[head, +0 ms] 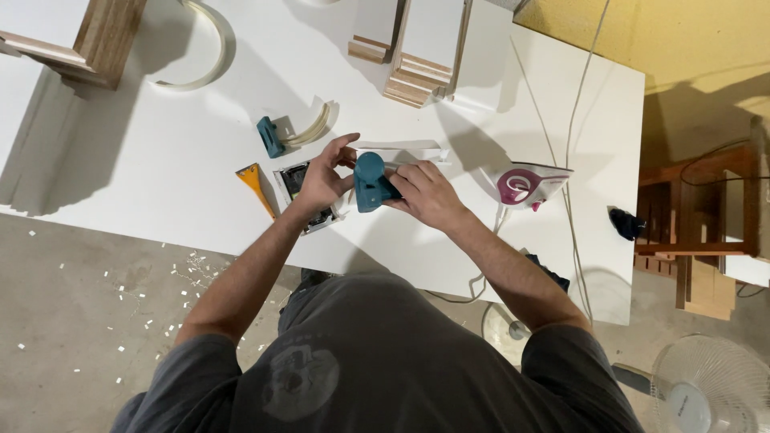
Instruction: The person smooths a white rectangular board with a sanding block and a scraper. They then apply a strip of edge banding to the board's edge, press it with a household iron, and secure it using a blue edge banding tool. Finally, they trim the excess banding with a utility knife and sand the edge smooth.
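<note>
Above the near edge of the white table (160, 160), both hands grip a teal plastic trimmer (370, 182), rounded on top: the left hand (322, 180) pinches its side, the right hand (425, 192) wraps it. Beyond lie an orange scraper (255, 184), a pink-white iron (525, 184) and layered wood blocks (417, 76).

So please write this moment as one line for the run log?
left hand: holds teal tool | right hand: grips same tool | white strip: behind it | iron: on white table, right
</note>
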